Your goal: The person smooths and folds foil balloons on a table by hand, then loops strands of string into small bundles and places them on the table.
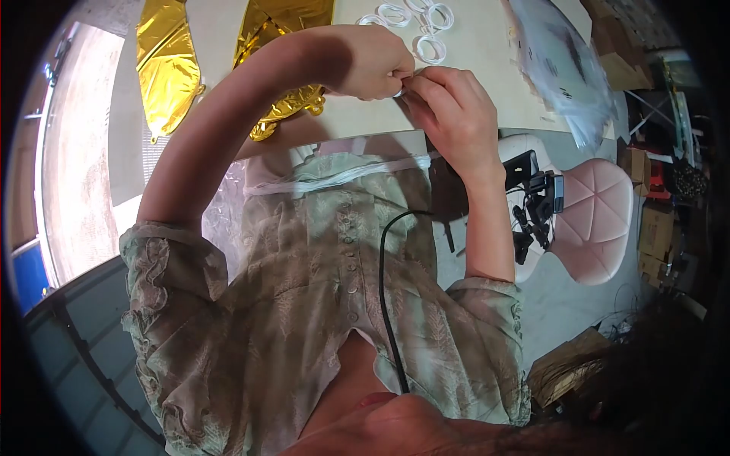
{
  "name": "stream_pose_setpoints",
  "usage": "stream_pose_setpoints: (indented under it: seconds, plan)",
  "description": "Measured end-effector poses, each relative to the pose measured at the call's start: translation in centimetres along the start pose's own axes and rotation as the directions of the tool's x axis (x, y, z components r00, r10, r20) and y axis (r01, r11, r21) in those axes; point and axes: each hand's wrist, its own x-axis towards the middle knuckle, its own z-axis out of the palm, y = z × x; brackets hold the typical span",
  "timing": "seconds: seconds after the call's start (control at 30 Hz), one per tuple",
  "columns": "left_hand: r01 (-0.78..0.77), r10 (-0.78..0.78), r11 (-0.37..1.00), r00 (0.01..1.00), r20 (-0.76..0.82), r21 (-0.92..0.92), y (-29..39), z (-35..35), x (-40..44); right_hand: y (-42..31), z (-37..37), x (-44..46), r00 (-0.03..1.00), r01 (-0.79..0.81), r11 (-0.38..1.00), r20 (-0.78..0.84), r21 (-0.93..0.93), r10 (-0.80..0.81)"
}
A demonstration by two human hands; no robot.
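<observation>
My left hand [374,62] reaches over the table edge from the left, fingers closed, its fingertips meeting those of my right hand. My right hand [460,110] is pinched together beside it. Between the fingertips a small whitish bit shows, too hidden to name. Several white coiled rings [431,49] lie on the table just beyond the hands. A gold foil piece [283,106] lies partly beneath my left forearm, and another gold foil piece [169,72] is farther left.
The pale table [494,99] has clear plastic bags [566,68] at its right. To the right of my body are a pinkish padded stool [593,220] and black devices with cables [536,201]. Cardboard boxes [655,228] stand at the far right. A black cable [382,289] hangs over my front.
</observation>
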Motion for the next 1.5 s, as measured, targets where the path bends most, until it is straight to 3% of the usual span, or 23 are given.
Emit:
stream_pose_setpoints:
  seconds: [0.2,0.33,0.5,0.53,0.6,0.63,0.7,0.83,0.93,1.0,1.13,1.23,1.3,1.37,1.43,1.5]
  plan:
    - [0.096,-0.075,0.967,0.992,0.099,-0.235,-0.1,-0.5,-0.5,0.5,-0.3,0.5,0.998,0.028,1.000,0.047,0.005,-0.029]
    - [0.035,-0.010,0.939,0.997,0.075,-0.343,-0.7,-0.5,-1.1,0.8,-0.9,0.7,0.987,0.002,1.000,0.161,0.024,-0.005]
    - [-0.039,-0.014,0.920,0.991,-0.133,-0.391,0.1,-0.1,-3.0,0.6,-1.2,0.5,0.979,-0.023,1.000,0.202,0.012,0.020]
    - [-0.039,-0.016,0.919,0.991,-0.134,-0.393,-0.5,0.3,-3.0,0.3,-1.4,0.5,0.978,-0.088,0.996,0.190,0.024,0.082]
    - [-0.321,0.298,0.946,0.826,-0.479,0.034,-1.6,1.6,-2.9,-0.2,-1.6,0.3,0.973,-0.151,0.988,0.182,0.038,0.142]
    - [-0.321,0.297,0.946,0.826,-0.479,0.033,-1.8,2.1,-3.3,-0.4,-1.6,0.3,0.976,-0.180,0.984,0.130,0.016,0.176]
    - [-0.141,0.228,0.972,0.765,-0.603,0.189,-1.2,3.3,-4.4,-0.8,-1.6,0.1,0.974,-0.212,0.977,0.080,-0.005,0.211]
    - [-0.162,0.223,0.974,0.795,-0.564,0.158,-0.6,4.7,-4.4,-0.8,-1.1,-0.6,0.975,-0.215,0.976,0.067,0.014,0.214]
    - [-0.269,0.327,0.945,0.736,-0.593,0.187,-0.4,5.1,-4.3,-0.7,-0.7,-1.1,0.974,-0.212,0.977,0.076,-0.005,0.211]
    - [-0.120,0.147,0.989,0.727,-0.671,0.086,0.2,5.0,-4.7,-0.9,-0.6,-1.2,0.972,-0.225,0.974,0.072,-0.021,0.226]
    - [-0.227,0.200,0.973,0.742,-0.640,0.042,-1.0,6.0,-2.9,-0.9,-0.4,-1.2,0.968,-0.232,0.971,0.080,-0.057,0.236]
    - [-0.121,0.147,0.989,0.792,-0.592,0.083,-1.2,5.3,0.1,0.2,-0.2,-0.3,0.967,-0.235,0.969,0.080,-0.078,0.241]
    - [-0.063,0.028,0.997,0.862,-0.506,-0.053,-1.3,3.7,1.9,0.4,-0.5,0.1,0.969,-0.229,0.969,0.079,-0.094,0.236]
    - [-0.082,0.053,0.996,0.866,-0.497,-0.036,-1.4,1.5,3.2,0.3,-0.9,0.4,0.957,-0.283,0.958,-0.084,-0.051,0.278]
    - [-0.091,0.066,0.996,0.870,-0.489,-0.026,-2.3,0.7,4.9,-1.8,-3.0,0.1,0.943,-0.328,0.944,-0.043,0.045,0.330]
    - [-0.215,0.199,0.975,0.709,-0.676,0.061,-2.9,0.4,6.3,-3.3,-4.4,-0.4,0.912,-0.396,0.775,0.313,0.493,0.267]
